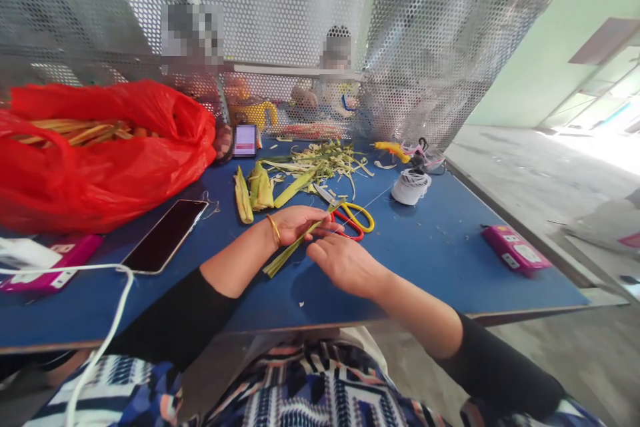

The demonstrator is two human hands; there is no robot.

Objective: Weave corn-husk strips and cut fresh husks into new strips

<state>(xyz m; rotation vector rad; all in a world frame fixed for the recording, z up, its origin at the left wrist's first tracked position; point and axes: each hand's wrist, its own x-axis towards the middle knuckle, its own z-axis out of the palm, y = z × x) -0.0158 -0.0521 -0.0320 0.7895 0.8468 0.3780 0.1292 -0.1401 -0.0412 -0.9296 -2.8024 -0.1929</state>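
Note:
My left hand, with a gold bangle at the wrist, is closed around a thin bundle of green husk strips that slants across the fingers. Close beside it, my right hand has its fingers curled in a pinch near the bundle. A white thread stretches from a white spool to the fingers of my right hand, whose tips are partly hidden. Just beyond both hands lie scissors with red and yellow handles. Thick green husk pieces rest further back on the blue table.
A red plastic bag of dry strips fills the left side. Nearby lie a dark phone, a white cable and a purple pack. Husk shreds are heaped behind. Another purple pack sits right. A perforated metal screen stands at the back.

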